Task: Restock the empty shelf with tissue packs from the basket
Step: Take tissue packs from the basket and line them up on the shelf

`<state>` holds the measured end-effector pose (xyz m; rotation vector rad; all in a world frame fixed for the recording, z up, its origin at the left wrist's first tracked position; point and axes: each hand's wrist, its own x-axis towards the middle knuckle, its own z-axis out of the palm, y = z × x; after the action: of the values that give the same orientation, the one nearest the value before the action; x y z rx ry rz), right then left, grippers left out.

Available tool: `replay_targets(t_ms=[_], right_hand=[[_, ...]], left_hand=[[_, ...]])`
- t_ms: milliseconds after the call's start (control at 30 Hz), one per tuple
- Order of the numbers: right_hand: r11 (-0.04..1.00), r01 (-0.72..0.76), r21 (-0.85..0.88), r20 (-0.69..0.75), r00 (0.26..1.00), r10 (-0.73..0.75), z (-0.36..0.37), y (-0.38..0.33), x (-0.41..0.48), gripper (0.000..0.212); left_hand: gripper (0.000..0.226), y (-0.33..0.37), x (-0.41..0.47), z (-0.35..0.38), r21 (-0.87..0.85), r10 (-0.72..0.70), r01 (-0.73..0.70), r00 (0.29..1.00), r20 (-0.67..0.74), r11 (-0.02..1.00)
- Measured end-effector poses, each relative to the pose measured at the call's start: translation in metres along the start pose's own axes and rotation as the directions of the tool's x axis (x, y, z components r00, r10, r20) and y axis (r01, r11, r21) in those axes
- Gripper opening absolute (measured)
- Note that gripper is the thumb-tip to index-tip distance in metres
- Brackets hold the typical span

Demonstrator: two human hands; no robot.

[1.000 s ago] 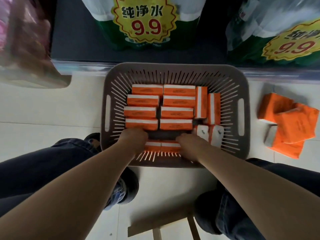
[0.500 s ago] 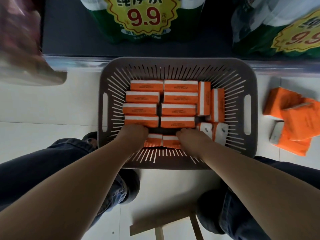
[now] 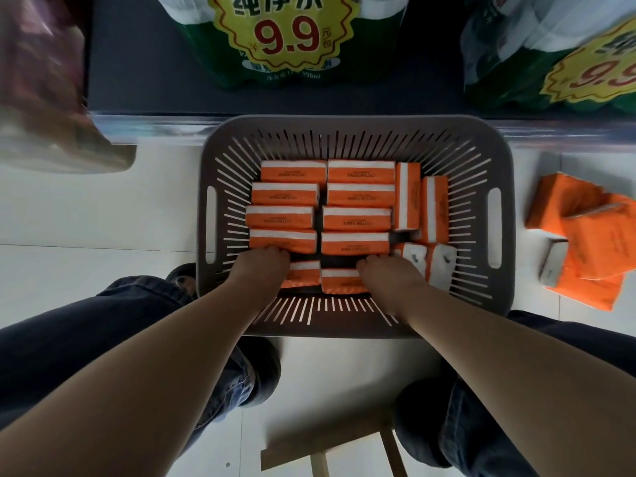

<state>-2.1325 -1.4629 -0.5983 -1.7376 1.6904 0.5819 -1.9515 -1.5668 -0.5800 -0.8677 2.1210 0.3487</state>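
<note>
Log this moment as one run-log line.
stage: hands in basket | left hand: on near-left tissue pack, grip hidden | right hand: on near-right tissue pack, grip hidden | loose packs: floor, right of basket

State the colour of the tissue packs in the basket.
The tissue packs are orange with a white stripe; head view.

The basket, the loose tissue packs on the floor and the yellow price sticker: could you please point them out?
basket (image 3: 354, 123): head view, on the far rim.
loose tissue packs (image 3: 599, 235): head view, on the orange top face of the uppermost pack.
yellow price sticker (image 3: 285, 34): head view, on its middle.
</note>
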Motion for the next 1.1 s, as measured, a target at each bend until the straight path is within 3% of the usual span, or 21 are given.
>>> replay_targets(t_ms=[267, 500, 733, 900, 1100], right_hand=[[0.969, -0.067, 0.236, 0.028, 0.998, 0.062, -0.021, 0.005, -0.013, 0.034], [0.929, -0.094, 0.357, -0.011, 0.994, 0.105, -0.053, 0.009, -0.038, 0.031], [0.872, -0.111, 0.477, 0.005, 0.992, 0.123, -0.093, 0.016, -0.063, 0.033], [0.853, -0.072, 0.517, -0.005, 0.996, 0.087, -0.126, 0.025, -0.083, 0.043], [0.822, 0.032, 0.568, -0.077, 0.997, 0.015, -0.168, 0.027, -0.108, 0.043]], left_hand=[[0.03, -0.009, -0.007, -0.014, -0.16, -0.074, 0.073, 0.997, -0.002, 0.984], [0.029, -0.02, -0.027, -0.043, -0.151, -0.023, 0.019, 1.0, -0.021, 0.988], [0.035, -0.029, -0.055, -0.073, -0.282, 0.006, -0.028, 0.997, -0.079, 0.959], [0.035, -0.033, -0.076, -0.094, -0.41, -0.013, -0.065, 0.982, -0.187, 0.91], [0.025, -0.031, -0.097, -0.126, -0.63, -0.062, -0.11, 0.967, -0.246, 0.769]])
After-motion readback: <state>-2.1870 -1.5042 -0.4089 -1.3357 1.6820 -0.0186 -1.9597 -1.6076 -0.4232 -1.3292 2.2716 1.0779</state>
